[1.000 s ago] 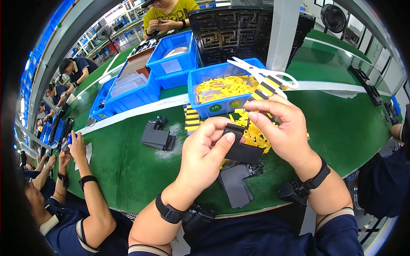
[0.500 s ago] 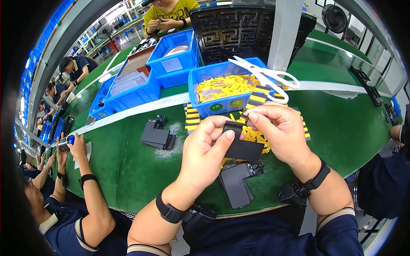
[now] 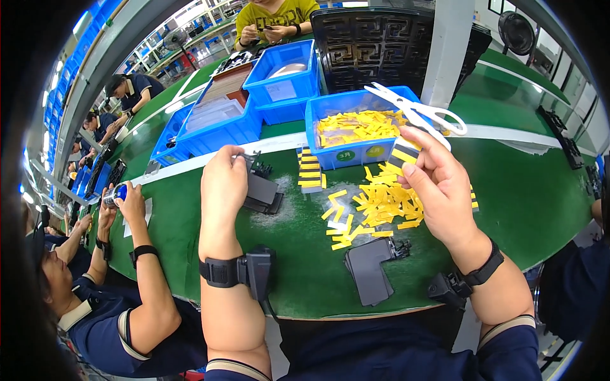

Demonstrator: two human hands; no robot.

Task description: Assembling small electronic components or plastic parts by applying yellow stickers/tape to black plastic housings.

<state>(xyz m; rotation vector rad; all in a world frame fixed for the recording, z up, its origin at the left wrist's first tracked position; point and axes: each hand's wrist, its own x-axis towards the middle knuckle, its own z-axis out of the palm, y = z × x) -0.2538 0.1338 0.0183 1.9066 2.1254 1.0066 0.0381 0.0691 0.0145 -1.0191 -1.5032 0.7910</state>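
My left hand [image 3: 222,180] is closed at the left stack of flat black parts [image 3: 262,192], thumb and fingertips at the edge of its uppermost black part, whose small connectors stick up. The hand partly hides the stack. My right hand [image 3: 435,184] is at a black-and-yellow striped block [image 3: 403,154] by the corner of the blue bin. Its thumb and index finger are apart around the block; whether they touch it, I cannot tell. Loose yellow strips [image 3: 387,202] lie heaped below. Nearer to me is a second stack of L-shaped flat black parts [image 3: 368,273].
A blue bin [image 3: 346,155] of yellow strips has white scissors [image 3: 413,109] lying across it. Another striped block [image 3: 310,170] stands left of it. More blue bins [image 3: 219,132] are farther left. A metal post [image 3: 438,57] rises behind. A co-worker's hands [image 3: 127,202] hold a small object at left.
My left hand has moved left with the black part to the left stack. My right hand has let go of that part and shifted toward the striped block. The view has shifted slightly.
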